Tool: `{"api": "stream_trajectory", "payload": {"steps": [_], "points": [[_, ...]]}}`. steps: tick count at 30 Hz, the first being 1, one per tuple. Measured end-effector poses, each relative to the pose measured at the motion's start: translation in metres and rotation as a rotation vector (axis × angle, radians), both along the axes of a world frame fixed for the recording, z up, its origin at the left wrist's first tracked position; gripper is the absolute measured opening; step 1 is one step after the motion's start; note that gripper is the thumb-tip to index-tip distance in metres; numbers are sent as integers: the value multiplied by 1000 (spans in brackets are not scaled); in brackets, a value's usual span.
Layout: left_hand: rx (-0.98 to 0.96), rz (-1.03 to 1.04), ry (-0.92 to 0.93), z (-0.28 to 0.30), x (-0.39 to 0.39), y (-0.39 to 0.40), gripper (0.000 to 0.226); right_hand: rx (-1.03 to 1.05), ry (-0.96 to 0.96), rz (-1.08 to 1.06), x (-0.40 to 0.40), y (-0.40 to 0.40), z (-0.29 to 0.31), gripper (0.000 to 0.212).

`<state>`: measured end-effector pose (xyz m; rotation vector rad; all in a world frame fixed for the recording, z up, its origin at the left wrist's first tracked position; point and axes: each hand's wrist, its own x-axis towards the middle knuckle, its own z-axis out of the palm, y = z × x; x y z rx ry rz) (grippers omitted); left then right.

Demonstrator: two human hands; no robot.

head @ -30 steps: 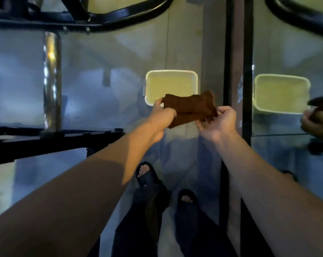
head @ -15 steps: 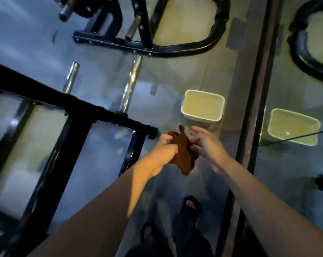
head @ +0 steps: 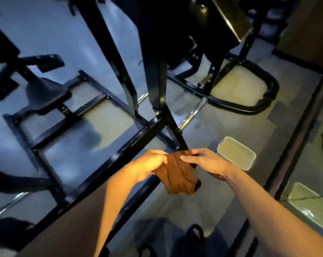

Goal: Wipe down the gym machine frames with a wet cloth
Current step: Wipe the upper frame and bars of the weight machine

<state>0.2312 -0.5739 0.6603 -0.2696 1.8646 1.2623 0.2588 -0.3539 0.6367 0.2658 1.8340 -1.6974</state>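
A brown cloth hangs bunched between my two hands at the centre of the view. My left hand grips its left edge and my right hand pinches its upper right edge. Just beyond the cloth rises the black frame of a gym machine, its slanted uprights meeting a floor bar that runs under my left forearm. The cloth's top edge is close to the foot of the nearest upright; I cannot tell whether they touch.
A pale tub of water stands on the floor right of my hands. A mirror wall on the right reflects a second tub. Another machine's curved black base lies at the back right. My sandalled feet are below.
My view has swung up and left from the tub to the machine frame. Both hands carried the cloth away from the tub towards the frame, and the cloth now hangs lower and more bunched.
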Motion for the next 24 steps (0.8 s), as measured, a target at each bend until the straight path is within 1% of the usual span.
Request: {"api": "stream_trajectory", "payload": {"steps": [2, 3, 4, 5, 6, 7, 8, 9, 10, 12, 13, 14, 15, 16, 18, 20, 22, 23, 24], "points": [[-60, 17, 18, 12, 7, -37, 15, 194, 166, 138, -11, -33, 18, 24], [-92, 16, 38, 19, 12, -58, 16, 321, 279, 208, -18, -52, 29, 27], [-116, 21, 43, 23, 19, -73, 23, 421, 385, 247, -22, -67, 37, 32], [-130, 66, 56, 28, 25, -97, 28, 458, 475, 294, -31, -91, 48, 36], [-119, 104, 49, 31, 29, -108, 26, 432, 511, 296, -35, -100, 54, 39], [-107, 184, 45, 34, 34, -122, 17, 356, 512, 297, -43, -115, 62, 41], [-83, 298, 47, 41, 39, -136, 11, 285, 496, 303, -49, -131, 71, 42], [-67, 417, 64, 47, 42, -148, 11, 231, 474, 293, -56, -146, 79, 41], [-41, 540, 99, 58, 44, -158, 11, 202, 467, 283, -65, -161, 88, 38], [23, 757, 177, 72, 42, -177, 5, 159, 477, 253, -80, -188, 103, 24], [34, 848, 219, 83, 41, -184, 10, 149, 492, 259, -87, -201, 109, 20], [24, 909, 270, 88, 39, -191, 25, 146, 515, 273, -92, -211, 114, 19], [-7, 944, 331, 95, 37, -198, 39, 162, 546, 297, -97, -220, 120, 20], [-40, 963, 391, 102, 37, -203, 43, 198, 588, 325, -101, -228, 125, 22], [-81, 1017, 504, 117, 39, -208, 26, 266, 684, 399, -106, -243, 139, 35], [-147, 1080, 636, 132, 41, -208, 19, 279, 772, 436, -108, -256, 156, 45], [-240, 1140, 739, 144, 41, -207, 21, 228, 849, 442, -110, -272, 174, 48], [-285, 1169, 785, 151, 41, -206, 23, 160, 844, 444, -109, -279, 184, 47], [-321, 1214, 810, 156, 41, -205, 27, 64, 772, 450, -110, -286, 193, 42]]}}
